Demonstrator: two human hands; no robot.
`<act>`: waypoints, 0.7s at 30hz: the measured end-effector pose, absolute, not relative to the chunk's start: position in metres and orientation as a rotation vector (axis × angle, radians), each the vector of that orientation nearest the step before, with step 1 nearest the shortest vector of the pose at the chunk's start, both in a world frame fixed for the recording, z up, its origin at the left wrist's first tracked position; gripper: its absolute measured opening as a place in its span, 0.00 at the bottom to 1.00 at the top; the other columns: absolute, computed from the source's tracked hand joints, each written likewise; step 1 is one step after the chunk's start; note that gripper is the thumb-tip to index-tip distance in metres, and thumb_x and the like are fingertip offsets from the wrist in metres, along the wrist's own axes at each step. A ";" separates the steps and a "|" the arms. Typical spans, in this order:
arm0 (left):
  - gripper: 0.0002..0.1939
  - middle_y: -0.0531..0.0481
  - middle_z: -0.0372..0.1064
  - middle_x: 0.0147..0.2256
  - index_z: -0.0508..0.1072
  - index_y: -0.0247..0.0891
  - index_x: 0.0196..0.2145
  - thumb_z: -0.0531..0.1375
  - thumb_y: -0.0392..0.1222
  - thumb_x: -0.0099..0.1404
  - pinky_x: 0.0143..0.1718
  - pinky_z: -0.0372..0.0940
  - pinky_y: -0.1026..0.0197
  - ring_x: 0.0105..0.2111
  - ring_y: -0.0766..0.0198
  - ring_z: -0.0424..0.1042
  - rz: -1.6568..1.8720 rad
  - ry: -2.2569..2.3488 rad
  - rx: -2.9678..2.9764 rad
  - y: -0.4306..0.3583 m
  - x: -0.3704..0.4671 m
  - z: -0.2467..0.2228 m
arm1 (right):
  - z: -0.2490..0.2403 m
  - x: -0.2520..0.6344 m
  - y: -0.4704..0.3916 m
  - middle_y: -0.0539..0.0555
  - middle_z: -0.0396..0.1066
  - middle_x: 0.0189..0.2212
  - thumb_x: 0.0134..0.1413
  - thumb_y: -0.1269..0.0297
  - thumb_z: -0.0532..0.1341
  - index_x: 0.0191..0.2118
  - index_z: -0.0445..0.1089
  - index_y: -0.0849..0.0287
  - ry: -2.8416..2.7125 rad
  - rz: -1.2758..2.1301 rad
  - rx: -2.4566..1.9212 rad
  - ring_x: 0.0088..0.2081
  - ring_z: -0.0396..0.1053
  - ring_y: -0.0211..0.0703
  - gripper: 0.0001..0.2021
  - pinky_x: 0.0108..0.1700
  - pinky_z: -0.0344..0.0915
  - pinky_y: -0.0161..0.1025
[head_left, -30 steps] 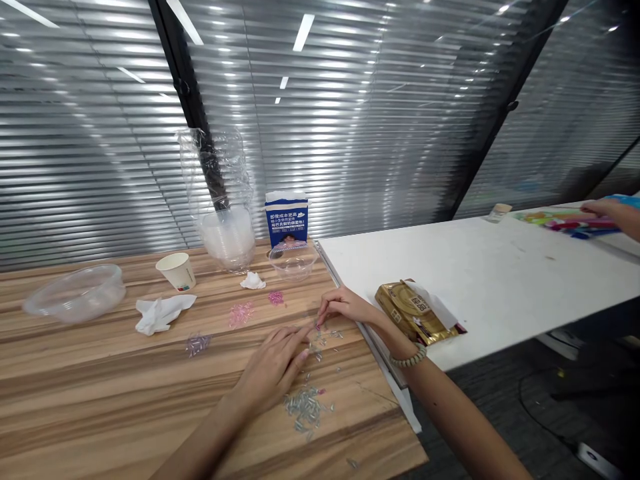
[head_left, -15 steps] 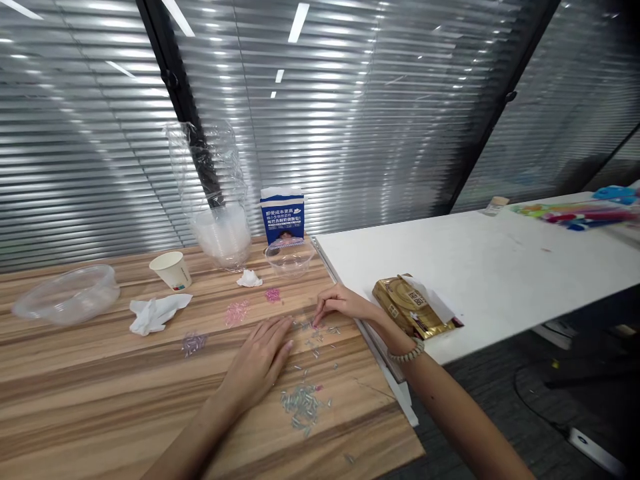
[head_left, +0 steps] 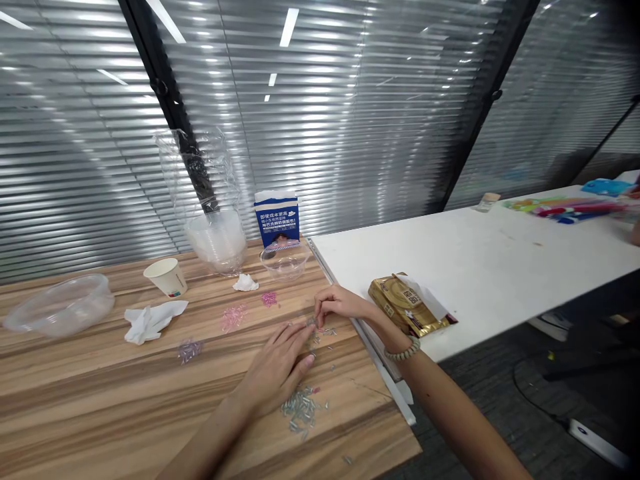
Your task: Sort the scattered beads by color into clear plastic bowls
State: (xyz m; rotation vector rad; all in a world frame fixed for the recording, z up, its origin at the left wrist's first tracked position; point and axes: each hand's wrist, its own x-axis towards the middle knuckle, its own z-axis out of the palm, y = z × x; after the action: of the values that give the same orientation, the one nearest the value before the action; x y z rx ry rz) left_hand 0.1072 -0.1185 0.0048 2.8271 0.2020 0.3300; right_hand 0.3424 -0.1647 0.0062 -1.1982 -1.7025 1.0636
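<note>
My left hand (head_left: 280, 363) lies palm down on the wooden table (head_left: 125, 413), fingers stretched out, their tips at the loose clear beads. Its fingertips nearly meet my right hand (head_left: 337, 303), whose fingers are bent and pressed together at the table among these beads (head_left: 329, 331); what they pinch is too small to make out. A larger pile of clear beads (head_left: 301, 408) lies below my left hand, with a pink bead at its upper edge. Separate small piles of dark pink beads (head_left: 269, 299), light pink beads (head_left: 233, 318) and purple beads (head_left: 189, 350) lie further left.
Behind are a paper cup (head_left: 167, 277), crumpled tissue (head_left: 150, 323), clear plastic lid (head_left: 63, 305), bagged bowls (head_left: 219, 240), clear bowl (head_left: 285, 261) and blue box (head_left: 277, 220). A gold tissue pack (head_left: 407, 303) sits on the white table (head_left: 480, 257). Part of another person shows at far right.
My left hand has moved right, up to my right fingertips, over some of the loose beads. My right hand stays pinched in nearly the same place. The view has shifted slightly.
</note>
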 end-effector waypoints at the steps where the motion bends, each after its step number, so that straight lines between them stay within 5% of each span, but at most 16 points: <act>1: 0.23 0.47 0.54 0.59 0.50 0.41 0.61 0.44 0.46 0.70 0.61 0.48 0.48 0.59 0.60 0.51 0.335 0.207 2.825 -0.118 0.106 0.005 | 0.007 0.342 -0.165 0.52 0.72 0.23 0.50 0.71 0.51 0.26 0.67 0.63 -1.706 1.060 -1.200 0.28 0.70 0.35 0.09 0.36 0.66 0.33; 14: 0.25 0.49 0.52 0.60 0.47 0.41 0.62 0.44 0.49 0.70 0.61 0.47 0.48 0.60 0.61 0.49 0.308 0.256 2.824 -0.118 0.107 0.004 | 0.015 0.342 -0.170 0.52 0.72 0.28 0.49 0.69 0.57 0.34 0.71 0.64 -1.860 1.030 -1.256 0.30 0.69 0.35 0.07 0.34 0.65 0.30; 21: 0.21 0.49 0.59 0.56 0.58 0.40 0.58 0.45 0.48 0.70 0.59 0.53 0.50 0.58 0.59 0.54 0.393 0.306 2.825 -0.116 0.103 0.002 | 0.014 0.347 -0.169 0.50 0.69 0.27 0.45 0.63 0.64 0.30 0.74 0.63 -2.070 0.883 -1.342 0.27 0.62 0.31 0.08 0.28 0.59 0.27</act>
State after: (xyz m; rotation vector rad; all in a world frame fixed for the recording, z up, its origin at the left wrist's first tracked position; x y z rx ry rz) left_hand 0.1028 -0.1157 0.0022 2.8253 0.3062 0.3935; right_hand 0.3474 -0.1694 0.0139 -1.3416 -2.0702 0.8826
